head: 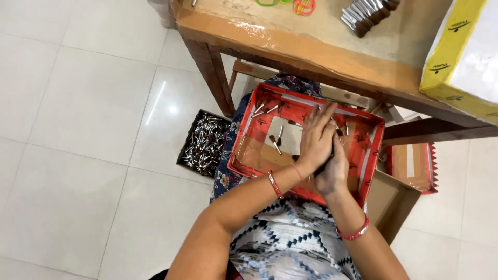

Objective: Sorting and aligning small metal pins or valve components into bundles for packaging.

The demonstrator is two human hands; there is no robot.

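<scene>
- Red cardboard tray [369, 136] with a brown taped floor is resting on the person's lap, just below the edge of the wooden table [290, 39].
- Left hand [315, 139] is lying flat, fingers stretched out, pressing down over the right hand [333, 170]; both are sitting inside the tray near its right half.
- Right hand is curling under the left one, and something dark is showing between the palms, though what it is grasping cannot be told.
- Small metal-tipped pieces [275, 141] with dark ends are lying loose on the tray floor, to the left of the hands and near the far wall.
- Dark open box [204, 143] on the tiled floor, left of the lap, is holding a heap of silvery metal pieces.
- Yellow and white carton [463, 57] is standing on the table's right end, with small dark marks along its yellow side.
- Second red tray [412, 167] is lying on the floor to the right, beside a plain brown cardboard box [390, 199].
- Bundle of finished metal-and-brown pieces [367, 14] and coloured rubber bands [303, 6] are sitting on the far tabletop.
- Red bangles are circling both wrists.
</scene>
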